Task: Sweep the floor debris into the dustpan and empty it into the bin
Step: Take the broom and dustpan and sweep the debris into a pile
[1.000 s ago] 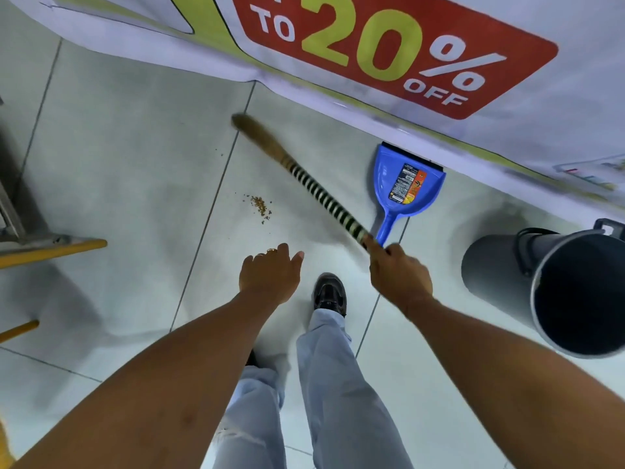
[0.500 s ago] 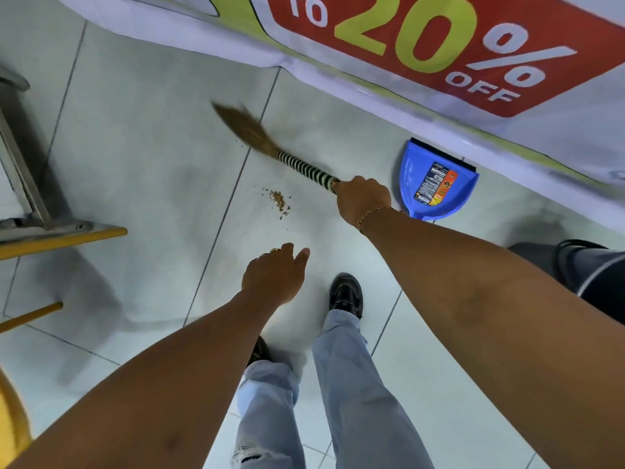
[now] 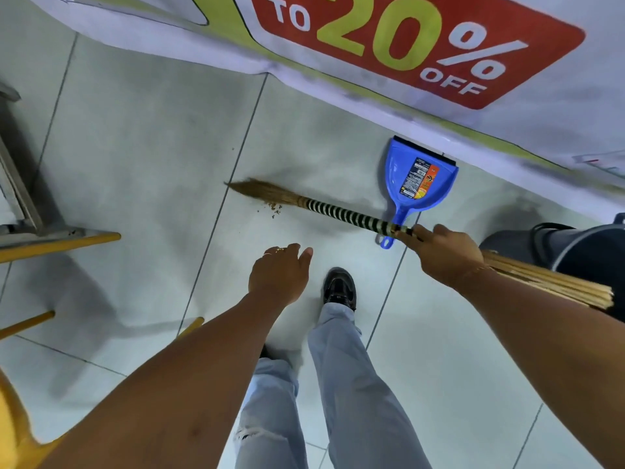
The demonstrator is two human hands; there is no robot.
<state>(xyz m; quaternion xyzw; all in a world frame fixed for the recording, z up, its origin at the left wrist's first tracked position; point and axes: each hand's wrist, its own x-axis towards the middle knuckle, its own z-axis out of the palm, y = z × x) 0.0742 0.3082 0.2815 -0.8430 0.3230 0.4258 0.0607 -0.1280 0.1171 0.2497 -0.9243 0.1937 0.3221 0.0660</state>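
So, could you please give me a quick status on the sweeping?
Right hand gripping broom; left hand empty. Bristles at debris. Dustpan empty, path clear.

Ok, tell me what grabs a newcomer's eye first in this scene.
The red 20% OFF banner along the top dominates. Below it a blue dustpan lies on the pale tiled floor, and the right hand holds a striped broom, its bristles beside a small debris pile.
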